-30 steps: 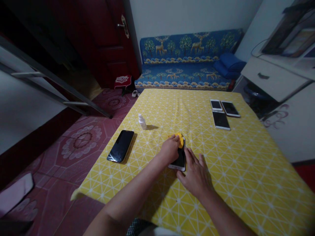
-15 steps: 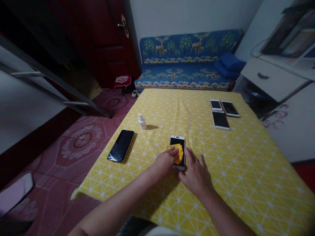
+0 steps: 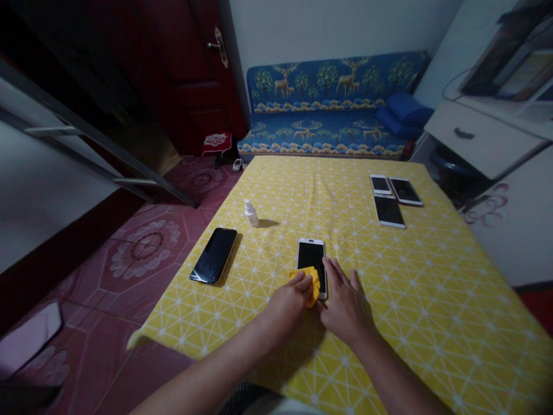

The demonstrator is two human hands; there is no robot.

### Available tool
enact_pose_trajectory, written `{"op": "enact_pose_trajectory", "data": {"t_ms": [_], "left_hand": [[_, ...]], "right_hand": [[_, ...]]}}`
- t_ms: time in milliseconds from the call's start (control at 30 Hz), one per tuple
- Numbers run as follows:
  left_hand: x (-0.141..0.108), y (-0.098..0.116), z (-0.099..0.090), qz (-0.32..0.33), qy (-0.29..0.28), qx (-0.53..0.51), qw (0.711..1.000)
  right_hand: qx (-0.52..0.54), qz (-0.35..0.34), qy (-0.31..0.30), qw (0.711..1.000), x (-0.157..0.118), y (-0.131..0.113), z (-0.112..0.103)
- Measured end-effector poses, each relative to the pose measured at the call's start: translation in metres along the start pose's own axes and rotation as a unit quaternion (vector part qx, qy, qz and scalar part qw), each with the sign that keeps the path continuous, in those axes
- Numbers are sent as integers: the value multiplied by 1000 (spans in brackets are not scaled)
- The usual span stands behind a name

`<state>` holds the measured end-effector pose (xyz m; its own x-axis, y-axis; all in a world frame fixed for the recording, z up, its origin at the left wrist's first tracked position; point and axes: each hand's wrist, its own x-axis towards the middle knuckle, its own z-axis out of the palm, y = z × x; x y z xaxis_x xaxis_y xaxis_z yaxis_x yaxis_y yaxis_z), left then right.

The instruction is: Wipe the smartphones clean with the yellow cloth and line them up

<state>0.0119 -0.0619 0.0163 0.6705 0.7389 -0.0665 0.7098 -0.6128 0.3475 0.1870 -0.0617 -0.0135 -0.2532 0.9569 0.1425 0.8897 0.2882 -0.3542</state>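
A smartphone [image 3: 311,259] lies on the worktop [image 3: 432,311] between a phone [image 3: 213,255] to the left and three phones [image 3: 387,196] to the right. A sofa [image 3: 324,129] stands behind.

A head-worn camera looks forward and down over the surface [image 3: 432,323], close above the left hand [image 3: 289,305] and right hand [image 3: 345,308], with the sofa [image 3: 328,115] far off.

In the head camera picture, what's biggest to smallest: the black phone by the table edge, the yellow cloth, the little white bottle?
1. The black phone looks largest.
2. The yellow cloth and white bottle: unsure, because the cloth is bunched at the left hand, nearer the camera.
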Motion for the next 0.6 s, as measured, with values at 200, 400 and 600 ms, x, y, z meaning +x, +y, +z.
{"op": "enact_pose_trajectory", "data": {"t_ms": [200, 400, 600], "left_hand": [[19, 8, 7, 3, -1, 30, 1000], [39, -2, 11, -22, 29, -35, 999], [62, -8, -7, -63, 28, -29, 997]], "right_hand": [[0, -7, -6, 1000, 0, 0, -3], [12, 1, 12, 1000, 1, 0, -2], [9, 10, 15, 1000, 2, 2, -2]]}}
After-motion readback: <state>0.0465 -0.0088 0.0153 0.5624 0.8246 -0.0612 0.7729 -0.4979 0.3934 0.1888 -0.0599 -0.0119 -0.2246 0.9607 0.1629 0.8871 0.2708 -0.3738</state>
